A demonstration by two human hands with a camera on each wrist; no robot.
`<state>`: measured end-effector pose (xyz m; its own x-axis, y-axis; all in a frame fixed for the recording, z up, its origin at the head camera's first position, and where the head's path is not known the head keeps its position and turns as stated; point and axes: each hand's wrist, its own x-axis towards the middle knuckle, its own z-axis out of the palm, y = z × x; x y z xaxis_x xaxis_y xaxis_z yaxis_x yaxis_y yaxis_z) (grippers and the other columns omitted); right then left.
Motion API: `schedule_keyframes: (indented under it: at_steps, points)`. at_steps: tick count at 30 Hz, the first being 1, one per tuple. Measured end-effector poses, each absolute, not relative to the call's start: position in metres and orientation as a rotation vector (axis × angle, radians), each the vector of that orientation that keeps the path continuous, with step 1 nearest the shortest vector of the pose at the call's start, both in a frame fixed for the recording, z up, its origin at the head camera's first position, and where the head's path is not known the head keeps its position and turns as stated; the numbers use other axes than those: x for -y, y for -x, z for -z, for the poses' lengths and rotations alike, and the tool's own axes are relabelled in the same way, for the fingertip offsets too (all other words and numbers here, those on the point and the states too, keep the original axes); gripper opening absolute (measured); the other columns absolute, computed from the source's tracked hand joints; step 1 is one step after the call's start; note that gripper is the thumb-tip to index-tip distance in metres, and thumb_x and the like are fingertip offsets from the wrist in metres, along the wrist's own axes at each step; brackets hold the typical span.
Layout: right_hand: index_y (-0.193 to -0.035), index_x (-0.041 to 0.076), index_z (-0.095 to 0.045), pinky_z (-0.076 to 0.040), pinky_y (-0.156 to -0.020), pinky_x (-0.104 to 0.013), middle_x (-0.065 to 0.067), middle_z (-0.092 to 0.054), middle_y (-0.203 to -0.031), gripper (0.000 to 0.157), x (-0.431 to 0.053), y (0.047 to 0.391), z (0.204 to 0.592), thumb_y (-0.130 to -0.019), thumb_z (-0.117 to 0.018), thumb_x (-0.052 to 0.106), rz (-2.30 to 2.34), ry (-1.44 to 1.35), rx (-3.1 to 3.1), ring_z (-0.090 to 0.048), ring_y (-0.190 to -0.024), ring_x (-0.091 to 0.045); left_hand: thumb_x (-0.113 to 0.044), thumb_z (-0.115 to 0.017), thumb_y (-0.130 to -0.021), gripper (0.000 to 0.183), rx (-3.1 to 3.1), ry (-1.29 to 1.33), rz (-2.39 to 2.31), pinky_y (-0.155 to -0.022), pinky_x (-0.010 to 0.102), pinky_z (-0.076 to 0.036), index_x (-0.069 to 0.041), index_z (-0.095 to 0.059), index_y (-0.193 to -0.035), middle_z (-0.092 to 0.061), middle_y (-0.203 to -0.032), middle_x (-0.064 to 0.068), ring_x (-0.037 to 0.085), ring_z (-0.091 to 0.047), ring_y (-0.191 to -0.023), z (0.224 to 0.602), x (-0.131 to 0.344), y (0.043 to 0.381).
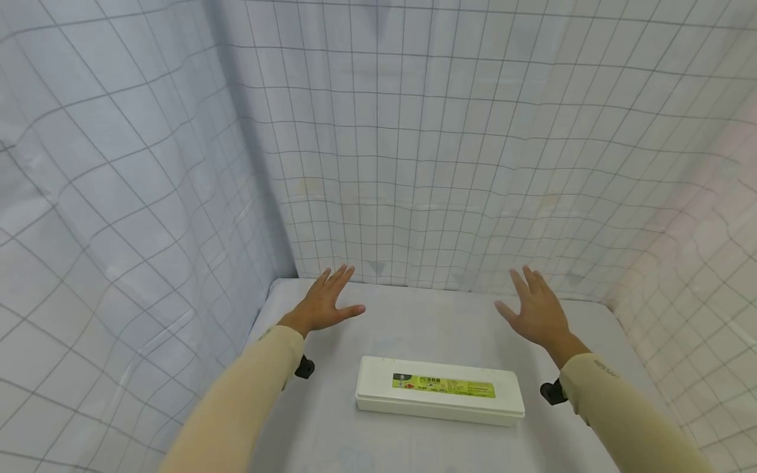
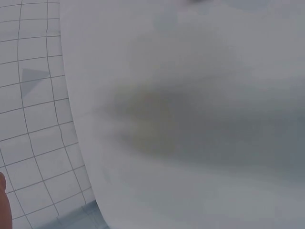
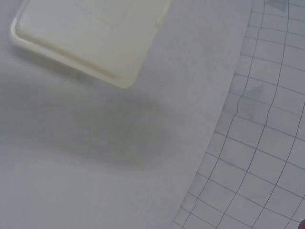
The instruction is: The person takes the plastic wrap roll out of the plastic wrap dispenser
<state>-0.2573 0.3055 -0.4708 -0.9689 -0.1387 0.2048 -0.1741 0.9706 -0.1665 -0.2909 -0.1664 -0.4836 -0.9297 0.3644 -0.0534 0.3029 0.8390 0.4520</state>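
Note:
A long white lidded box [image 1: 437,410] with a yellow-green printed label [image 1: 443,385] lies on the white table, nearer to me than both hands. My left hand [image 1: 319,305] is held over the table beyond the box's left end, its fingers spread and nothing in them. Beyond the right end, my right hand [image 1: 535,312] hovers with straight fingers, also holding nothing. One rounded end of the white box [image 3: 90,38] shows in the right wrist view. The left wrist view has only a sliver of the left hand [image 2: 5,205] at its edge, above the table's shadowed surface.
White cloth walls with a dark grid [image 1: 414,164] stand behind the table and on both sides. The table's far edge [image 1: 437,289] meets the back wall just past my fingertips. A small black device [image 1: 304,366] sits under the left wrist, another [image 1: 553,392] under the right.

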Motion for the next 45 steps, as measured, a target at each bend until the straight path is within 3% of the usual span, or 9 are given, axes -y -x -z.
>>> schedule_keyframes:
  at_steps: [18, 25, 45]
  points:
    - [-0.161, 0.012, -0.029, -0.029, -0.122, -0.065, -0.021, -0.025, -0.167, 0.088, -0.272, 0.244, 0.479, -0.093, -0.066, 0.054, -0.330, -0.432, 2.880, -0.023, -0.154, -0.045, -0.074, -0.062, -0.087, 0.106, -2.814, -0.643, -0.711, -0.125, 0.068, -0.018, -0.025, -0.012, -0.166, -0.011, -0.174, 0.005, 0.042, -0.008, -0.159, 0.508, 0.161, 0.280]
    - [-0.161, 0.015, -0.030, -0.032, -0.121, -0.065, -0.019, -0.026, -0.168, 0.090, -0.260, 0.235, 0.481, -0.091, -0.069, 0.055, -0.311, -0.509, 2.854, -0.027, -0.154, -0.044, -0.070, -0.068, -0.085, 0.106, -2.763, -0.605, -0.738, -0.126, 0.066, -0.018, -0.032, -0.010, -0.166, -0.011, -0.174, -0.001, 0.037, -0.007, -0.161, 0.516, 0.157, 0.273]
    - [-0.159, 0.018, -0.037, -0.040, -0.118, -0.061, -0.012, -0.032, -0.167, 0.089, -0.237, 0.206, 0.494, -0.087, -0.074, 0.055, -0.335, -0.790, 2.752, -0.034, -0.152, -0.038, -0.064, -0.083, -0.074, 0.118, -2.674, -0.633, -0.821, -0.124, 0.065, -0.026, -0.033, -0.014, -0.165, -0.017, -0.173, -0.002, 0.036, -0.016, -0.159, 0.554, 0.145, 0.238]
